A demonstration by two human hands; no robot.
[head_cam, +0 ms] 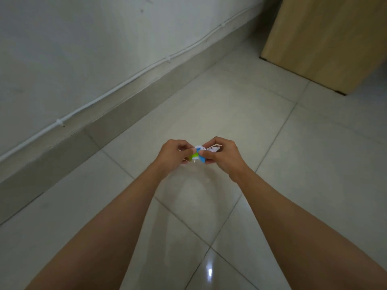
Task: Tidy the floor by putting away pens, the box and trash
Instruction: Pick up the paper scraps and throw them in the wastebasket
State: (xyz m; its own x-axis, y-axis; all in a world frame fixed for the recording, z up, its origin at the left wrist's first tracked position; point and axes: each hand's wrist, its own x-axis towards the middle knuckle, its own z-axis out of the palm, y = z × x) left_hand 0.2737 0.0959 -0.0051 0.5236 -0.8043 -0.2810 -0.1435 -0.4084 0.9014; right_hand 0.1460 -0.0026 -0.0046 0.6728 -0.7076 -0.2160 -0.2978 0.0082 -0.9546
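Left hand (174, 152) and right hand (222, 154) each pinch the crumpled trash (198, 155) in their grip above the floor (293, 164).

Trash (199, 154) btwn hands, above floor (272, 164)

Two bare forearms and two bare hands, seen from the wearer's own head.

Both forearms are uncovered along all of their visible length, from the bottom edge of the frame up to the wrists: no sleeve, cuff or glove shows anywhere. The left hand (174, 154) and the right hand (222, 154) carry no ring, watch, bracelet or strap that can be made out. The forearms look slender and smooth, tapering evenly toward narrow wrists. The knuckles show as a rounded row on each hand. Fingernails are too small and blurred to describe.
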